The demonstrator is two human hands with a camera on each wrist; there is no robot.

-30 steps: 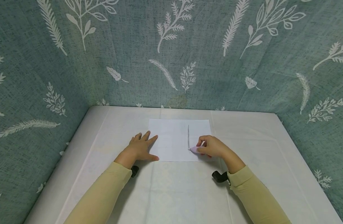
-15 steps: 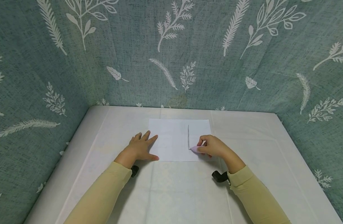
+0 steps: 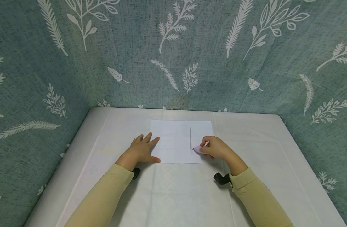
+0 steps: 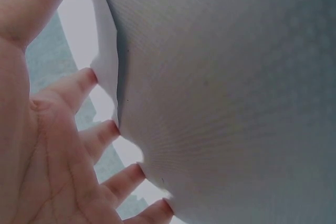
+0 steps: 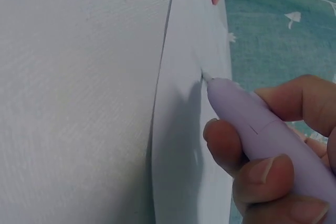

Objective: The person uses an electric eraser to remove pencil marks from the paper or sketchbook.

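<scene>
A white paper sheet (image 3: 173,142) lies on the cloth-covered table with a dark, nearly straight line (image 3: 190,135) on its right half. My right hand (image 3: 216,147) grips a thick lilac pen-style eraser (image 5: 262,129) between thumb and fingers. Its narrow pale tip is at the lower end of the line. My left hand (image 3: 140,149) rests with fingers spread over the sheet's left edge. From the left wrist, its fingertips (image 4: 125,181) show along the paper's edge, which lifts a little between them. The eraser's back end is hidden in the right hand.
White cloth covers the table (image 3: 187,195). Green leaf-patterned fabric (image 3: 133,47) stands behind it and along both sides. A black wrist device (image 3: 222,179) sits by the right cuff, and another (image 3: 136,173) by the left.
My right hand and the eraser have moved slightly up the sheet, away from me. The line's lower end now sits a little higher. The left hand stays in place.
</scene>
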